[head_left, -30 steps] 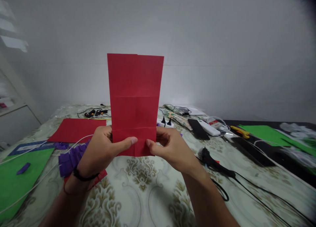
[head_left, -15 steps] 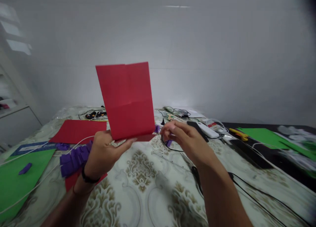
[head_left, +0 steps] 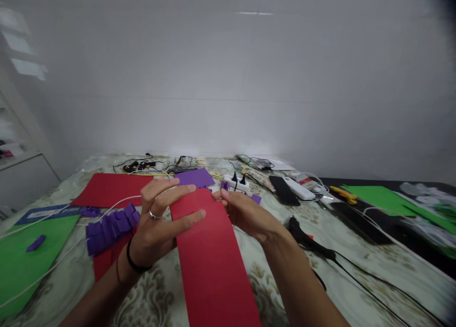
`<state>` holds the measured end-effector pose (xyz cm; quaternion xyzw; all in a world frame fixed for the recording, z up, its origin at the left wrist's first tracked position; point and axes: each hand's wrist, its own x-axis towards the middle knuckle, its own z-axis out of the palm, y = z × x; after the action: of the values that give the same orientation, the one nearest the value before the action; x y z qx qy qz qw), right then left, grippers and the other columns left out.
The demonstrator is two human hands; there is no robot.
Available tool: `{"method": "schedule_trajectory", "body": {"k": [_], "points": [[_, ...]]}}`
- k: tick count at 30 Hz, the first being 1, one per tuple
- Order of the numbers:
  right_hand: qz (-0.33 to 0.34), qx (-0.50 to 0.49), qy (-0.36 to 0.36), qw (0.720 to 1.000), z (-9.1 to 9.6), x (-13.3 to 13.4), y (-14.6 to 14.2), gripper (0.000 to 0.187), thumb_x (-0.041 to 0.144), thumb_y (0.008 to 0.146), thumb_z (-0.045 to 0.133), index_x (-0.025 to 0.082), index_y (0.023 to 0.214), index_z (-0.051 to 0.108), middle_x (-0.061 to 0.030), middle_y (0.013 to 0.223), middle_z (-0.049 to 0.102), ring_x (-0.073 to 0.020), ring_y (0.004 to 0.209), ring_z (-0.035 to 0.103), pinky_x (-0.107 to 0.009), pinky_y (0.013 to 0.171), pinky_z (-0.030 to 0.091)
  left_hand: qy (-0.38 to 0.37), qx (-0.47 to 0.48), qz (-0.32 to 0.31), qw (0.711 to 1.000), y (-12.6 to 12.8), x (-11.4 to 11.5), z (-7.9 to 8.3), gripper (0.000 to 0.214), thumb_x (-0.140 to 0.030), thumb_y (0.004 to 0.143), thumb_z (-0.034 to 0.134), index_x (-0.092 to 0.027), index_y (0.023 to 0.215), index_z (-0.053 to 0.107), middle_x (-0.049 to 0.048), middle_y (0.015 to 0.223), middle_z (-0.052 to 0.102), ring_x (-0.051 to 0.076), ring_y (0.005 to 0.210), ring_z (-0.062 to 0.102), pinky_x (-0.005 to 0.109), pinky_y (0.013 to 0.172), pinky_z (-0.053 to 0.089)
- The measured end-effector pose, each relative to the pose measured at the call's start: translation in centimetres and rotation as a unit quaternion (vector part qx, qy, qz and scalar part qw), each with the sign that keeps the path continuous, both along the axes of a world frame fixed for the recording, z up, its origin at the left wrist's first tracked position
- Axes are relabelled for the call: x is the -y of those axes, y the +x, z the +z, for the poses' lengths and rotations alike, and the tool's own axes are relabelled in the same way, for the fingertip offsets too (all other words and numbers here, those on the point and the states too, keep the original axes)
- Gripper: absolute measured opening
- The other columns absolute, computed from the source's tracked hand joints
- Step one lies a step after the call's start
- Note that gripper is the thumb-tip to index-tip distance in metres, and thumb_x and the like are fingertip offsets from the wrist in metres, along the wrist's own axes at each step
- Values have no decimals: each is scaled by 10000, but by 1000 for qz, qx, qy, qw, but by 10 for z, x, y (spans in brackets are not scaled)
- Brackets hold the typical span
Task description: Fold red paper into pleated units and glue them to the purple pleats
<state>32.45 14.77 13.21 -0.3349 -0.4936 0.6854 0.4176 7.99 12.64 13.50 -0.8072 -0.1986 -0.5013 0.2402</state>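
Note:
A red paper sheet slants from the middle of the view down past the bottom edge. My left hand, with a ring on one finger, grips its far left part, fingers on top and the thumb hidden. At the far right corner my right hand pinches the paper's edge. Left of my left hand lie a pleated purple paper strip and a red paper piece. Beyond the hands is a flat purple sheet.
Another red sheet and a green sheet lie left. A white power strip stands behind my right hand. A black corded tool, phones and yellow-handled scissors are right. White cables cross the patterned tablecloth.
The red paper was upright in my left hand and now slopes down toward me. My right hand has moved left onto its edge. The purple sheet and power strip have come into sight.

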Motion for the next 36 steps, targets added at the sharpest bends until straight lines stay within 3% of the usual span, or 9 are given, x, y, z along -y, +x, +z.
{"method": "schedule_trajectory", "body": {"k": [3, 6, 8, 10, 12, 15, 20, 30, 36], "points": [[3, -7, 34, 999, 3, 7, -4, 415, 514, 712, 957, 177, 825, 742, 3, 749, 714, -128, 673, 651, -257, 707, 536, -49, 13, -11, 999, 2, -1, -2, 287, -194, 955, 731, -403, 1142, 795, -23, 1491, 561, 313, 1419, 490, 516, 1237, 419], [-51, 6, 100, 994, 8, 16, -8, 373, 500, 730, 944, 190, 843, 770, -12, 760, 744, -148, 683, 669, -281, 703, 557, -159, 96, -62, 981, 2, -4, 3, 432, -170, 961, 714, -426, 1308, 735, -9, 1593, 507, 310, 1473, 490, 521, 1250, 422], [-89, 4, 146, 985, 10, 20, -8, 337, 495, 768, 919, 203, 874, 789, -30, 808, 775, -158, 721, 693, -285, 706, 572, -315, 195, -128, 920, 1, -6, 8, 476, -209, 1008, 641, -375, 1454, 638, 58, 1539, 588, 274, 1358, 629, 486, 1158, 528], [-110, -3, 179, 978, 11, 23, -8, 307, 484, 796, 901, 214, 896, 795, -41, 848, 796, -166, 754, 714, -291, 728, 593, -488, 260, -209, 806, -1, -6, 14, 410, -352, 1058, 543, -263, 1443, 652, 104, 1316, 743, 259, 1119, 765, 420, 966, 638], [-115, 4, 201, 973, 12, 26, -9, 294, 483, 818, 883, 218, 909, 792, -48, 868, 802, -180, 782, 731, -303, 743, 612, -601, 261, -262, 709, 0, -2, 16, 473, -526, 1048, 518, -181, 1256, 766, 108, 1062, 818, 280, 953, 801, 379, 806, 664], [-125, 38, 229, 965, 13, 31, -11, 300, 494, 848, 850, 214, 930, 782, -64, 902, 802, -209, 825, 745, -315, 728, 627, -661, 250, -251, 662, 5, 7, 16, 351, -516, 914, 772, -187, 1017, 834, 67, 906, 836, 264, 874, 803, 310, 720, 642], [-132, 74, 252, 956, 16, 40, -18, 289, 485, 875, 799, 205, 943, 791, -71, 929, 797, -213, 826, 733, -301, 704, 614, -652, 253, -153, 698, 15, 18, 18, 273, -434, 830, 852, -172, 907, 865, 80, 906, 851, 237, 777, 784, 281, 646, 606], [-159, 112, 245, 950, 17, 47, -33, 117, 293, 783, 784, 182, 788, 746, -12, 738, 718, -144, 643, 600, -249, 596, 522, -572, 201, -75, 792, 19, 25, 24, 209, -375, 822, 785, -182, 796, 861, 40, 764, 824, 199, 639, 731, 237, 541, 551], [-176, 130, 279, 935, 20, 46, -33, 71, 232, 804, 713, 193, 809, 772, -22, 830, 766, -180, 771, 659, -296, 739, 571, -518, 203, -11, 831, 18, 29, 28, 314, -403, 790, 791, -179, 577, 738, 0, 536, 667, 133, 469, 560, 201, 414, 407]]}}
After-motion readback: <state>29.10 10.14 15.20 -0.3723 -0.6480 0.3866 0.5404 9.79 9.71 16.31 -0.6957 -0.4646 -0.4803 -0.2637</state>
